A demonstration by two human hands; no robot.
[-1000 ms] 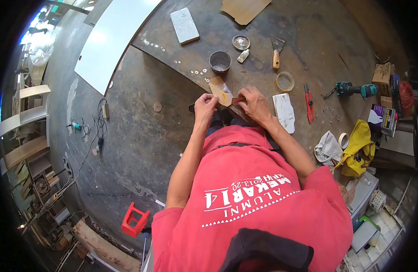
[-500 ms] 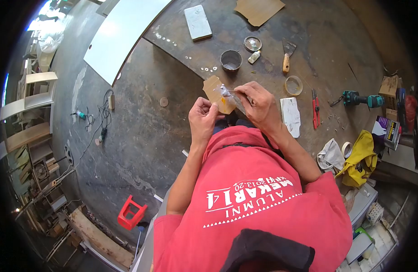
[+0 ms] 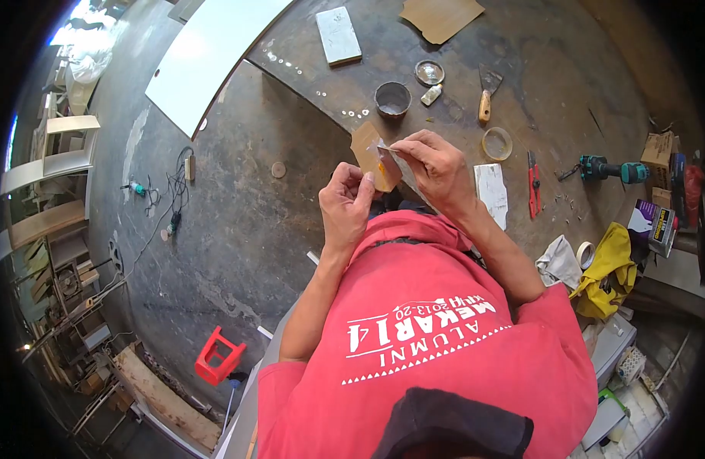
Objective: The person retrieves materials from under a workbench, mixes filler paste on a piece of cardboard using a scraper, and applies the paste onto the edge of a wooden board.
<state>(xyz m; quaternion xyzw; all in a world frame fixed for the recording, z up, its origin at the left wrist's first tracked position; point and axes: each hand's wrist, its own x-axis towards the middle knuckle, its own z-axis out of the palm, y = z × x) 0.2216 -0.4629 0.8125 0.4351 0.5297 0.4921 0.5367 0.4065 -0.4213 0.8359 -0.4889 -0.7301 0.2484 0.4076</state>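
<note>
My left hand (image 3: 346, 200) pinches the lower left edge of a brown cardboard piece (image 3: 363, 148), which bears a whitish smear and an orange-yellow spot. My right hand (image 3: 435, 170) is closed on a small thin flat tool, its fingertips at the card's right side; the tool's shape is mostly hidden. Just beyond the card stands a dark round cup (image 3: 392, 99) on the table. A small bottle (image 3: 431, 95) and a round clear lid (image 3: 429, 73) lie beside the cup.
On the table (image 3: 521, 107) are a scraper (image 3: 486, 105), a tape ring (image 3: 496, 144), a white block (image 3: 490, 196), a red cutter (image 3: 534, 184), a drill (image 3: 613, 170) and a yellow cloth (image 3: 605, 271). A white panel (image 3: 207, 61) lies at upper left; a red stool (image 3: 219, 355) is at lower left.
The view has shifted, so the table items appear further right. My right hand has come up to the card with the thin tool, and the card is now tilted more.
</note>
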